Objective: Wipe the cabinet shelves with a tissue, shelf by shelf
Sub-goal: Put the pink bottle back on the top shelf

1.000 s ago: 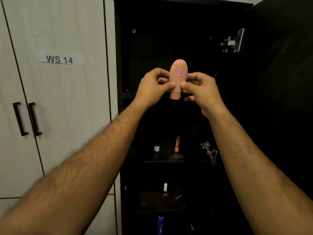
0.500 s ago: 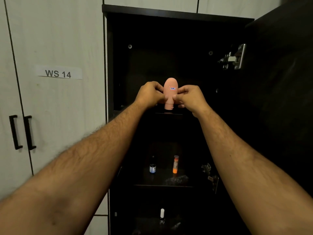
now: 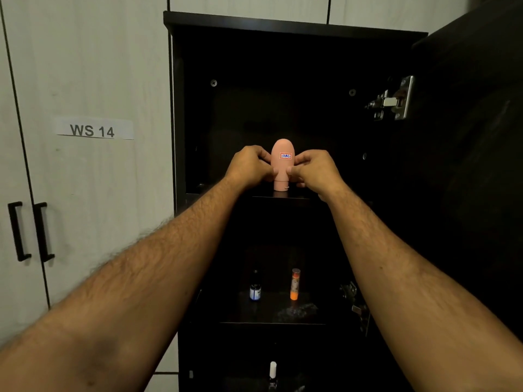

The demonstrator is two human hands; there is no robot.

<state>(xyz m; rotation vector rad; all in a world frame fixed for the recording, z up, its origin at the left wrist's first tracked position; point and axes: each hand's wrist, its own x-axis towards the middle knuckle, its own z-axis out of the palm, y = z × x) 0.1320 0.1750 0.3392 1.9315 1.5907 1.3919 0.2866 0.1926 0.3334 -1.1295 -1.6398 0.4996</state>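
A pink egg-shaped bottle (image 3: 282,165) with a small red-framed label stands cap down on the top shelf (image 3: 283,198) of the open black cabinet (image 3: 283,24). My left hand (image 3: 249,168) pinches its left side and my right hand (image 3: 314,171) pinches its right side. No tissue shows in either hand. The shelf below (image 3: 271,315) is dark and has a dusty smear near its front.
A small dark dropper bottle (image 3: 255,288) and an orange tube (image 3: 295,284) stand on the middle shelf. A white-capped item (image 3: 272,372) sits lower down. The open black door (image 3: 475,165) with metal hinges (image 3: 393,99) is at right. Closed white doors (image 3: 85,131) marked WS 14 are at left.
Both hands have carried the pink bottle forward and down from mid-air; it now rests on the top shelf. The camera has tilted up, showing more of the cabinet's top.
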